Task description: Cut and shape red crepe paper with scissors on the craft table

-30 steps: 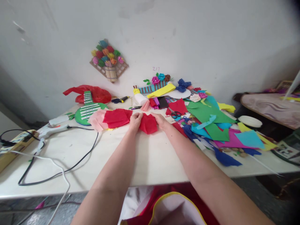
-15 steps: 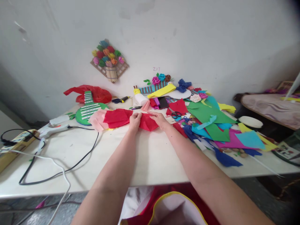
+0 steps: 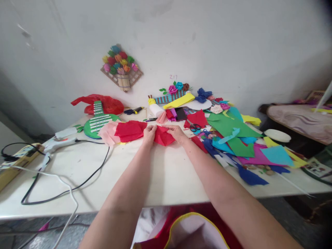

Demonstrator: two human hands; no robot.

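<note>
Holding red sheet (image 3: pixel 164 137) over mid-table (image 3: pixel 171 180), between left hand (image 3: pixel 149 134) and right hand (image 3: pixel 176 133). Pinching upper left edge with left hand, thumb and fingers closed on paper. Pinching upper right edge with right hand, also closed. Can't tell contact between sheet and table. Can see red pile (image 3: pixel 129 131) just beside left hand, overlapping pink sheet (image 3: pixel 107 133), with green guitar (image 3: pixel 89 130) behind. Also see scissors (image 3: pixel 195 127) near right hand, partly over red scrap (image 3: pixel 200 117), and glue gun (image 3: pixel 58 144) well off to left.
</note>
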